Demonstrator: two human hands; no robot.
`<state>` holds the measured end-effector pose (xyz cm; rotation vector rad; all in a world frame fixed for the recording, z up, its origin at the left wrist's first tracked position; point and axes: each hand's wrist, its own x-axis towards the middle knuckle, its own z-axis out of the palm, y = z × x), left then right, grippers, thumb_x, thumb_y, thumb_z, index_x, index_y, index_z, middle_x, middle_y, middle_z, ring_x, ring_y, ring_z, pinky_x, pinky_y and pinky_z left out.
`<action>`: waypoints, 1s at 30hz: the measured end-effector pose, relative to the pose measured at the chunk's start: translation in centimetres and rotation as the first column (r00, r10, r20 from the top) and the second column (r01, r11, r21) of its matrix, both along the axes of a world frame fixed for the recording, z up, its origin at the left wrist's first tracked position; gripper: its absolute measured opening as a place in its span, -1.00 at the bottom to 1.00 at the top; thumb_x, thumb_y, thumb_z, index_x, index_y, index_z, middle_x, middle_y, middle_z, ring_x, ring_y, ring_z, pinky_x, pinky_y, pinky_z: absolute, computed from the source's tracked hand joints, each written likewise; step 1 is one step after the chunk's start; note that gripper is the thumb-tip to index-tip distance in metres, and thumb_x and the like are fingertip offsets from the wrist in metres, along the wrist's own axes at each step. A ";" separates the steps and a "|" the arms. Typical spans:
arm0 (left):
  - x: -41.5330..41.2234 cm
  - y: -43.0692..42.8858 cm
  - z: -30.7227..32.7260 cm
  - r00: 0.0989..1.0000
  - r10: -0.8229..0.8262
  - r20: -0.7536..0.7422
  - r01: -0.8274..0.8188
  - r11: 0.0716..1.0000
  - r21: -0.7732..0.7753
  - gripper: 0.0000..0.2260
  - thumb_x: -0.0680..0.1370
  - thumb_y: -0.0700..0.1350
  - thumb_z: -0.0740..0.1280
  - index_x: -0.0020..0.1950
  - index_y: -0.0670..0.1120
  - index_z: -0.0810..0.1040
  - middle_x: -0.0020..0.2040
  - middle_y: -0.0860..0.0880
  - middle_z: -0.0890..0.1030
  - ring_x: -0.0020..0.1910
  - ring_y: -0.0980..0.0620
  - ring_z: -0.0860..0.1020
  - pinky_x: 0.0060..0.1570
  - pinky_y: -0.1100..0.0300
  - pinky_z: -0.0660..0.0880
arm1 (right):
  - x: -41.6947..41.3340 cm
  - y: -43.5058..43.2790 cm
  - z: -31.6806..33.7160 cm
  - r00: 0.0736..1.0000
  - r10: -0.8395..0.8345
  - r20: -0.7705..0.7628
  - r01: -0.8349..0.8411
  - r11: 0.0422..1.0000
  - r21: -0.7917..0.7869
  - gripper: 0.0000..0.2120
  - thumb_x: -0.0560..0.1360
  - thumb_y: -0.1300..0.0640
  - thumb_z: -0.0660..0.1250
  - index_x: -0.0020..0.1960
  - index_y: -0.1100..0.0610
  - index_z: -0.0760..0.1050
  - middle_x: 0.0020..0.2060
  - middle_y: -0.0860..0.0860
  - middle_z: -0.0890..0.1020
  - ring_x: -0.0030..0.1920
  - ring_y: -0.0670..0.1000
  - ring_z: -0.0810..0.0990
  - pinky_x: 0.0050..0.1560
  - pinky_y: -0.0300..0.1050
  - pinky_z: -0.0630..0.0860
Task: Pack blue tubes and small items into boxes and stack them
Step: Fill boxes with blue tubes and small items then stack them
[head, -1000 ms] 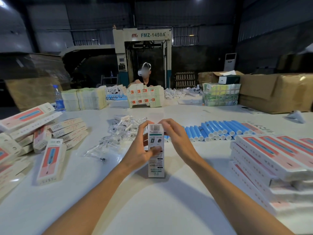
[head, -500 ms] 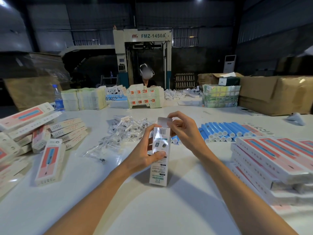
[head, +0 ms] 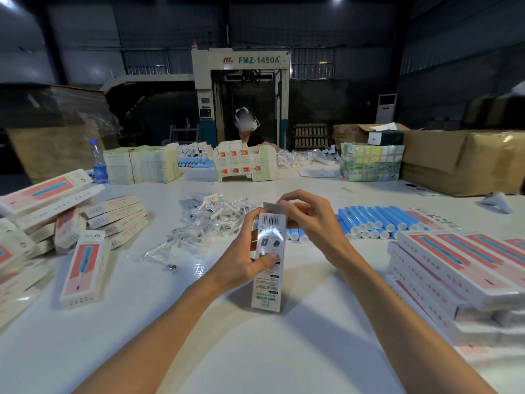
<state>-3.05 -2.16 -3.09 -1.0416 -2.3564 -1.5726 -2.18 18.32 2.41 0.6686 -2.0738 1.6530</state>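
A narrow white carton [head: 268, 285] stands tilted at the table's centre, its barcode end up. My left hand [head: 244, 260] grips its middle, thumb across the printed face. My right hand [head: 309, 220] pinches the open top flap [head: 270, 207] with its fingertips. Blue tubes [head: 372, 221] lie in a row just right of my hands. Small items in clear bags [head: 204, 223] are heaped to the left behind the carton. What is inside the carton is hidden.
Stacked closed boxes [head: 460, 268] fill the right front. Loose boxes [head: 82, 268] and a pile [head: 42, 206] lie left. A water bottle [head: 98, 163], flat carton stacks [head: 142, 163], cardboard boxes [head: 466, 160] and a seated person [head: 247, 126] line the far edge.
The carton has been lifted and tilted back. Its top flap has come open and my right hand has moved from the carton's side up to pinch the flap.
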 end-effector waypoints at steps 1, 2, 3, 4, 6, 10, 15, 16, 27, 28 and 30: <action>0.0 0.0 0.0 1.000 0.002 -0.006 -0.002 1.000 -0.001 -0.25 0.54 0.02 0.51 0.54 0.36 0.10 0.25 0.23 0.65 0.24 0.07 0.67 0.20 0.07 0.61 | 0.0 0.0 0.0 0.999 0.025 0.029 -0.024 0.999 -0.026 -0.87 0.65 0.14 0.39 0.11 0.21 0.62 -0.10 0.13 0.75 -0.05 0.12 0.76 -0.01 0.05 0.72; 0.1 0.0 0.1 1.000 0.003 -0.012 -0.003 1.000 -0.005 -0.25 0.55 0.01 0.50 0.53 0.38 0.09 0.26 0.24 0.64 0.24 0.07 0.67 0.18 0.13 0.60 | 0.0 0.0 -0.1 0.998 0.042 0.055 -0.040 0.998 -0.049 -0.88 0.63 0.15 0.41 0.11 0.19 0.63 -0.10 0.13 0.76 -0.04 0.13 0.75 0.00 0.03 0.71; 0.2 0.0 0.1 1.000 0.004 -0.016 -0.004 1.000 -0.010 -0.25 0.56 0.00 0.49 0.52 0.41 0.09 0.26 0.24 0.64 0.25 0.08 0.66 0.17 0.20 0.59 | 0.0 0.0 -0.1 0.995 0.054 0.082 -0.048 0.996 -0.070 -0.89 0.62 0.16 0.42 0.10 0.19 0.64 -0.10 0.13 0.76 -0.04 0.13 0.75 0.01 0.03 0.71; 0.2 0.0 0.1 1.000 0.006 -0.018 -0.006 1.000 -0.014 -0.25 0.57 -0.01 0.49 0.52 0.41 0.07 0.27 0.24 0.63 0.26 0.09 0.65 0.16 0.23 0.58 | -0.1 -0.1 0.0 0.992 0.067 0.110 -0.057 0.994 -0.094 -0.89 0.61 0.16 0.43 0.09 0.18 0.64 -0.10 0.14 0.76 -0.04 0.13 0.75 0.02 0.03 0.71; 0.2 0.0 0.1 1.000 0.002 -0.015 -0.003 1.000 -0.024 -0.25 0.58 -0.01 0.47 0.53 0.38 0.04 0.28 0.25 0.62 0.28 0.11 0.64 0.18 0.24 0.58 | -0.2 0.0 0.1 0.981 0.101 0.163 -0.078 0.986 -0.144 -0.90 0.59 0.19 0.44 0.07 0.21 0.65 -0.10 0.17 0.75 -0.05 0.12 0.75 0.00 0.00 0.69; 0.2 0.0 0.1 1.000 0.004 -0.014 -0.004 1.000 -0.030 -0.23 0.58 0.01 0.46 0.50 0.44 -0.03 0.32 0.20 0.61 0.29 0.16 0.61 0.28 0.06 0.58 | -0.2 0.1 0.4 0.967 0.127 0.222 -0.088 0.980 -0.178 -0.89 0.55 0.24 0.47 0.05 0.25 0.68 -0.06 0.17 0.75 -0.02 0.11 0.75 0.07 0.09 0.70; 0.4 0.2 0.3 1.000 -0.003 0.001 0.003 1.000 -0.009 -0.24 0.57 0.01 0.45 0.38 0.58 -0.04 0.34 0.15 0.59 0.26 0.20 0.62 0.19 0.22 0.56 | -0.1 0.1 0.7 0.960 0.113 0.255 -0.073 0.984 -0.162 -0.88 0.55 0.24 0.47 0.05 0.26 0.69 -0.02 0.15 0.76 0.04 0.13 0.74 0.16 0.18 0.67; 0.5 0.2 0.3 1.000 -0.007 0.013 0.007 1.000 0.015 -0.23 0.57 -0.02 0.46 0.44 0.47 -0.04 0.29 0.14 0.63 0.24 0.18 0.63 0.18 0.25 0.56 | -0.1 0.2 0.7 0.961 0.111 0.253 -0.072 0.985 -0.157 -0.88 0.55 0.24 0.47 0.05 0.27 0.69 -0.02 0.16 0.76 0.05 0.15 0.74 0.17 0.19 0.67; -0.1 0.4 -0.1 0.998 -0.054 0.017 0.051 0.987 0.156 -0.18 0.54 0.03 0.54 0.63 0.20 0.08 0.27 0.09 0.66 0.24 -0.02 0.67 0.12 0.26 0.58 | -0.3 0.0 -0.6 0.980 0.091 0.177 -0.081 0.995 -0.063 -0.87 0.60 0.12 0.44 0.13 0.10 0.70 0.00 0.00 0.76 0.06 0.02 0.74 0.08 -0.05 0.70; -0.2 0.5 -0.3 0.999 -0.052 0.017 0.048 0.985 0.169 -0.18 0.55 0.00 0.55 0.63 0.19 0.09 0.24 0.06 0.68 0.21 -0.04 0.69 0.11 0.25 0.59 | -0.2 -0.1 -1.0 0.983 0.087 0.159 -0.081 0.996 -0.045 -0.85 0.59 0.11 0.47 0.15 0.07 0.69 0.02 -0.01 0.76 0.05 0.03 0.74 0.05 -0.06 0.70; -0.5 0.4 -0.5 0.998 -0.059 0.014 0.055 0.978 0.200 -0.19 0.55 -0.08 0.55 0.62 0.16 0.12 0.22 -0.01 0.69 0.17 -0.08 0.70 0.10 0.21 0.60 | -0.2 -0.5 -1.6 0.993 0.047 0.110 -0.045 0.999 -0.015 -0.81 0.56 0.10 0.51 0.17 0.01 0.66 0.05 -0.05 0.75 0.03 0.02 0.74 -0.01 -0.13 0.66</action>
